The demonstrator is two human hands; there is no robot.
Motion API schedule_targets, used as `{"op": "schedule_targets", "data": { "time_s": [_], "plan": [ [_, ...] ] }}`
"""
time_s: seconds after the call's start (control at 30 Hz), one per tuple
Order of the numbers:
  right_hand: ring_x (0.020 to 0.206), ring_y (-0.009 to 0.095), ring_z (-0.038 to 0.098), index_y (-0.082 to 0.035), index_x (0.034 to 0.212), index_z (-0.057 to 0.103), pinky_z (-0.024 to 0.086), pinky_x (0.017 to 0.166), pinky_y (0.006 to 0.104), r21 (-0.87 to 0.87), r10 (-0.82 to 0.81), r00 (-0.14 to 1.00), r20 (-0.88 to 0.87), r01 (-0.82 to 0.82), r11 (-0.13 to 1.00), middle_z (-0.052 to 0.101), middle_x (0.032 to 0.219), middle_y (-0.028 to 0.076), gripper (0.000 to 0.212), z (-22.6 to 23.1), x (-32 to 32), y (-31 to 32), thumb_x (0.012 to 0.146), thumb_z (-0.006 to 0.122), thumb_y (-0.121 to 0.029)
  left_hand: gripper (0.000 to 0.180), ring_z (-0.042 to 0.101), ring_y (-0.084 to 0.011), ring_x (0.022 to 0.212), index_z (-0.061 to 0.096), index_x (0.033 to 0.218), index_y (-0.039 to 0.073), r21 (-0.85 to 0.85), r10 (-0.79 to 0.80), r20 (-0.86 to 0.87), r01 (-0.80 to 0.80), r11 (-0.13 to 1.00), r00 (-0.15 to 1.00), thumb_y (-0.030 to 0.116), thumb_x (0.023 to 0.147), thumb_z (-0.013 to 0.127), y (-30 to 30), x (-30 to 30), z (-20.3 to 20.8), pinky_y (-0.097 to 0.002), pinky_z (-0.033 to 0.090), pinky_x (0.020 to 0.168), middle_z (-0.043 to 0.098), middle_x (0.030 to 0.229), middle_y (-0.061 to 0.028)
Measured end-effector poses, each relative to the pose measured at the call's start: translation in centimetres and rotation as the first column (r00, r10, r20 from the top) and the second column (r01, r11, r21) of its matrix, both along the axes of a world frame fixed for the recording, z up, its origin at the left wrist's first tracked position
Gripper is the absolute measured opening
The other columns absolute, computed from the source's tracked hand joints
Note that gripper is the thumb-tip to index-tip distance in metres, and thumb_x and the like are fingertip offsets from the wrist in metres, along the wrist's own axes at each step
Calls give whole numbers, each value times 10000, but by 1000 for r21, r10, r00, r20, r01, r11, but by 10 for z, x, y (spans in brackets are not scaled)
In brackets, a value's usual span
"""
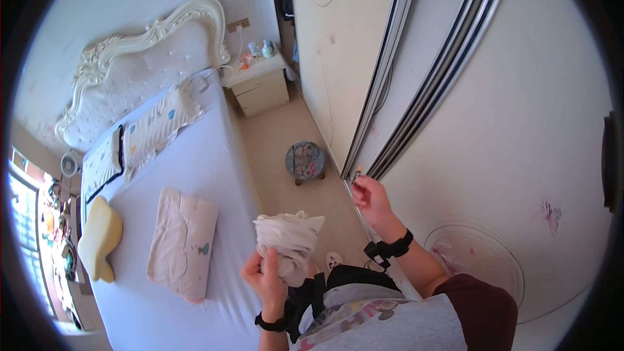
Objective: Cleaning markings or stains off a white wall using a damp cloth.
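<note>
My left hand (265, 276) grips a bunched, off-white cloth (289, 237), gathered in folds in front of my body. Its full shape cannot be made out. Out to the right, my right hand (372, 200) is raised beside the sliding wardrobe doors (426, 91), fingers curled together. A small dark item with an orange-yellow end (357, 173) shows at the fingertips, too small to name. On the bed (172, 185) to the left lies a folded whitish quilt or pillow (183, 244) with a small coloured motif, apart from both hands.
A yellow contoured pillow (99, 240) and patterned pillows (159, 129) lie on the bed. A round stool (305, 160) stands on the floor between bed and wardrobe. Beyond it, a nightstand (260, 91) holds small items. A white fan (70, 164) is at the far left.
</note>
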State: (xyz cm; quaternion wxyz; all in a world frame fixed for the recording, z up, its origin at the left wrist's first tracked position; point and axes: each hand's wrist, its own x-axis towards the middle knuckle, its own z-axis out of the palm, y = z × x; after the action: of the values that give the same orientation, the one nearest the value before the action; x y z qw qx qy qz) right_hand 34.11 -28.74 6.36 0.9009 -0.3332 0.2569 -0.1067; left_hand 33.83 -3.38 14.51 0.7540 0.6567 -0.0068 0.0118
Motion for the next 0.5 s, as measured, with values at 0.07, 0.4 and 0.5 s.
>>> {"op": "schedule_targets", "data": {
  "time_s": [0.07,0.4,0.5],
  "plan": [
    [473,63,379,-33,744,533,263,402,211,10,-13,1000,-11,13,1000,468,601,4,130,0,34,-2,808,566,-142,203,480,-54,640,615,804,-63,-49,-10,2,11,999,1000,127,853,561,-13,46,-1,-203,368,571,597,730,-13],
    [527,69,436,-33,756,546,276,400,192,7,-11,999,-36,11,1000,513,672,21,88,-7,261,-9,790,588,-102,184,491,-43,653,626,834,-65,-118,-168,-16,165,979,986,115,847,588,-41,269,-35,-198,388,566,595,734,10],
    [530,70,444,-40,737,544,285,410,195,-16,46,997,-67,-48,999,515,656,16,96,5,336,-3,783,595,-107,173,460,-29,633,628,817,-55,-164,-161,-26,155,974,987,116,834,609,-47,336,-33,-192,366,543,571,702,32]
  ]
}}
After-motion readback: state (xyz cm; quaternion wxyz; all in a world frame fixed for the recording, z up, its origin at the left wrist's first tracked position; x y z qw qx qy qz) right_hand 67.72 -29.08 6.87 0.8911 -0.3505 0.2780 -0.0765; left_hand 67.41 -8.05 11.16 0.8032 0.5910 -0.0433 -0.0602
